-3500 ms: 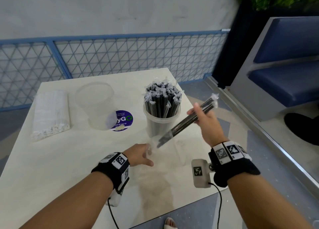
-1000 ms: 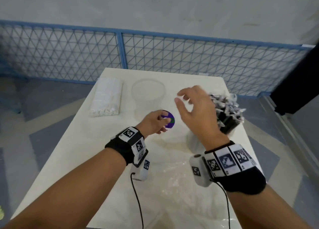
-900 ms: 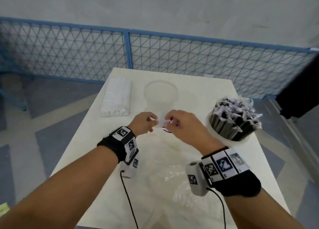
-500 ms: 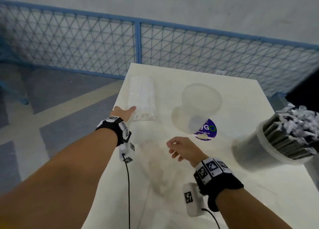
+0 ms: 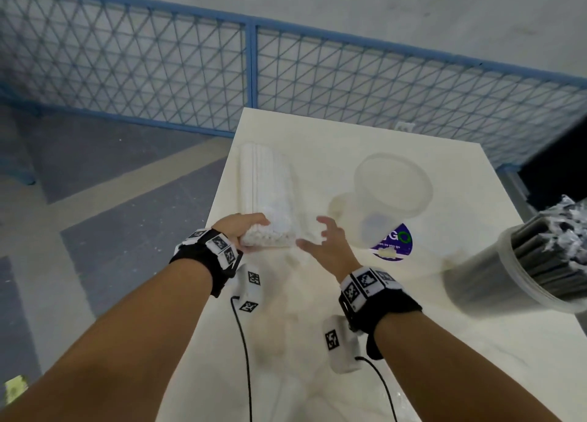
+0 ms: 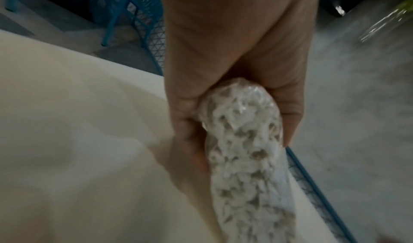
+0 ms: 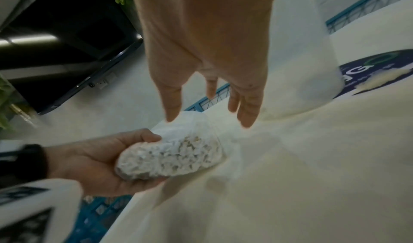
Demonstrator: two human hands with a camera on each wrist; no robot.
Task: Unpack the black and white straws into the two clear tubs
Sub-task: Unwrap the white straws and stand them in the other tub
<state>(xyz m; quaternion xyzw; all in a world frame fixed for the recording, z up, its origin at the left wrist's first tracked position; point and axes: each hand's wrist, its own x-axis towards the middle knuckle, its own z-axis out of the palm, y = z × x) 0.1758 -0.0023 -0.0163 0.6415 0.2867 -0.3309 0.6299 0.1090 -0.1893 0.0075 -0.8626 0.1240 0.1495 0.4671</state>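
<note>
A plastic-wrapped pack of white straws (image 5: pixel 270 196) lies along the table's left edge. My left hand (image 5: pixel 241 231) grips its near end, thumb over the top and fingers curled underneath (image 6: pixel 243 140) (image 7: pixel 170 158). My right hand (image 5: pixel 324 240) hovers open just right of that end, fingers spread, holding nothing (image 7: pixel 212 110). An empty clear tub (image 5: pixel 392 196) stands right of the pack. A second clear tub (image 5: pixel 495 282), full of wrapped black straws (image 5: pixel 552 240), stands at the right edge.
A round purple sticker (image 5: pixel 394 247) sits on the cream table (image 5: pixel 444 342) near the empty tub. Crumpled clear plastic (image 5: pixel 317 374) lies on the table between my forearms. A blue mesh fence (image 5: pixel 254 72) runs behind the table; the floor drops away on the left.
My left hand reached the white straw pack and now grips its near end. My right hand moved from mid-table toward the pack. Earlier, my right hand put black straws in the right tub.
</note>
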